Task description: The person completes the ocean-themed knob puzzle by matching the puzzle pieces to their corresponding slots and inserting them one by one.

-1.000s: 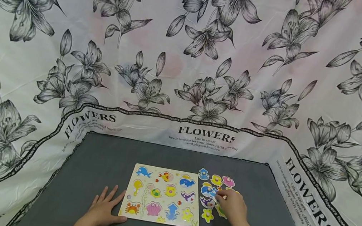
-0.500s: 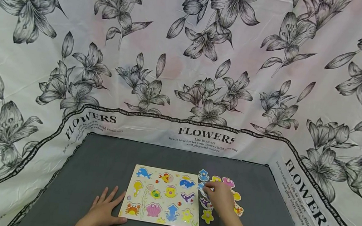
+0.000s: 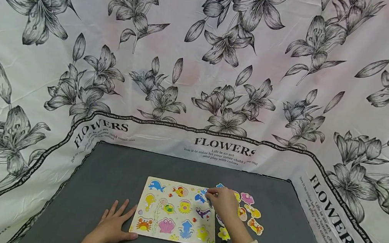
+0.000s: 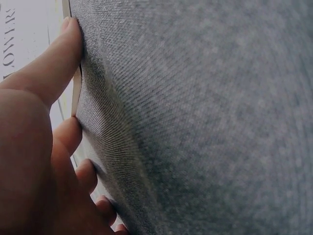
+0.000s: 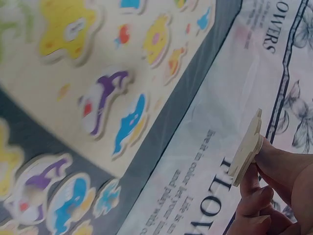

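Note:
A wooden puzzle board (image 3: 157, 232) printed with sea animals lies on the dark tabletop. My left hand (image 3: 112, 222) rests beside its near left corner, fingers spread, the thumb and index finger touching its edges. In the left wrist view, that hand's thumb (image 4: 54, 63) lies along the board's side. My right hand (image 3: 225, 205) is over the board's far right part, near the blue whale picture (image 3: 200, 197). It pinches a wooden puzzle piece (image 5: 247, 149) between thumb and fingers; the right wrist view shows the piece's plain back and edge, while its printed face is hidden.
Several loose pieces lie right of the board, among them a pink one (image 3: 247, 198), a crab (image 3: 255, 226), a yellow starfish (image 3: 223, 234) and a blue whale (image 5: 71, 203). A flower-printed cloth (image 3: 158, 134) rises behind the table.
My right hand has moved left from the loose pieces to the board's right edge, carrying a puzzle piece. My left hand stays by the board's corner.

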Demonstrator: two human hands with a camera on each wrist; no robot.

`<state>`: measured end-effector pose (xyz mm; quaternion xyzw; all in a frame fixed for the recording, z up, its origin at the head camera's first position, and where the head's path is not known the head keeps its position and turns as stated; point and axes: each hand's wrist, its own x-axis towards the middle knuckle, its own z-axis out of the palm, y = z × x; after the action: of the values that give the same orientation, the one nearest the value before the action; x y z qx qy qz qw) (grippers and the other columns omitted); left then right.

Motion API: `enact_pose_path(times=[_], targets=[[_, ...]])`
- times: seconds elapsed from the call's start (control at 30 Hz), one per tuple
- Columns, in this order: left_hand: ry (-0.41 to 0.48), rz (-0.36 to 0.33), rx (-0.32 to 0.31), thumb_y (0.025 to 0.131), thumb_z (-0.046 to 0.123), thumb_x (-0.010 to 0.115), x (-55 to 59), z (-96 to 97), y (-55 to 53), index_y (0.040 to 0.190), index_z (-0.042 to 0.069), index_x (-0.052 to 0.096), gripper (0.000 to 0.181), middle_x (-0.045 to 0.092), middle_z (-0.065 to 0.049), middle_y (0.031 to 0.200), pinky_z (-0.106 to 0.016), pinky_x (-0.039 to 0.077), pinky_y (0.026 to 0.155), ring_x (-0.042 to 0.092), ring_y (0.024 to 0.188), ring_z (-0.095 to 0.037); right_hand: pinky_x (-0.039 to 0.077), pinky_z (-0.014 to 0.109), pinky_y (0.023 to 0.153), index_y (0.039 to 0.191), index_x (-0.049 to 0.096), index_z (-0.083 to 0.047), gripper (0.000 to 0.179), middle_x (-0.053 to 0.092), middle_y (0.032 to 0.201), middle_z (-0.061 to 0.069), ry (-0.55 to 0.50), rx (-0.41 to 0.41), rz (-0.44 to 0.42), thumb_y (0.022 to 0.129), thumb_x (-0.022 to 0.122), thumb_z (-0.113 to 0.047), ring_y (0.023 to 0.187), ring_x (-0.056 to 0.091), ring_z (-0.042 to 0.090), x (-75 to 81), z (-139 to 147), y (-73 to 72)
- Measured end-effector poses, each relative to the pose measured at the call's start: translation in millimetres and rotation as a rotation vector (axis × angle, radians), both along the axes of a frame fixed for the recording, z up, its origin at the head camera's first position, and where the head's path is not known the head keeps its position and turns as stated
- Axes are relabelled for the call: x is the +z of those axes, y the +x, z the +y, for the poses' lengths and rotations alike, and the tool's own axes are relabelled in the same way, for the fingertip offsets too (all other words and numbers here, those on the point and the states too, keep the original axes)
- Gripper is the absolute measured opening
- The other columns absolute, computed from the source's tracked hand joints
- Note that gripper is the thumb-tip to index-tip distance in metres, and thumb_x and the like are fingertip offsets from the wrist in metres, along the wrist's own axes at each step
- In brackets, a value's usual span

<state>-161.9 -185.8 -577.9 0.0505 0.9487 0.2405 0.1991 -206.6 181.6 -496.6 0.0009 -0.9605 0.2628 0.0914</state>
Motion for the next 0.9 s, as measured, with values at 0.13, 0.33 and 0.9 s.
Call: enact_pose_path(times=[0.13,0.33,0.9], targets=[[0.002,0.007,-0.009,0.067,0.072,0.079,0.0,0.0,0.1,0.155,0.021,0.043,0.108,0.022,-0.019,0.167,-0.077,0.007,0.114,0.007,0.151,-0.055,0.053,0.031,0.063,0.094,0.083,-0.018,0.009,0.078,0.092,0.000,-0.018,0.023,-0.020,0.087,0.081,-0.024,0.079,0.068,0.016,1.8,-12,-7.8],[0.005,0.011,-0.007,0.068,0.070,0.079,1.9,-0.9,1.3,0.155,0.022,0.043,0.106,0.022,-0.018,0.167,-0.076,0.008,0.115,0.006,0.152,-0.054,0.057,0.037,0.070,0.094,0.083,-0.018,0.009,0.078,0.093,0.000,-0.046,0.079,-0.014,0.088,0.080,-0.024,0.084,0.071,0.018,2.6,-30,-18.1],[0.030,0.008,-0.011,0.066,0.074,0.078,-4.1,-4.9,-3.1,0.156,0.023,0.042,0.110,0.021,-0.017,0.167,-0.077,0.005,0.115,0.004,0.152,-0.053,0.055,0.032,0.064,0.094,0.083,-0.020,0.009,0.079,0.092,-0.002,-0.055,0.185,0.011,0.088,0.080,-0.026,0.081,0.072,0.016,6.4,-71,-42.1]])
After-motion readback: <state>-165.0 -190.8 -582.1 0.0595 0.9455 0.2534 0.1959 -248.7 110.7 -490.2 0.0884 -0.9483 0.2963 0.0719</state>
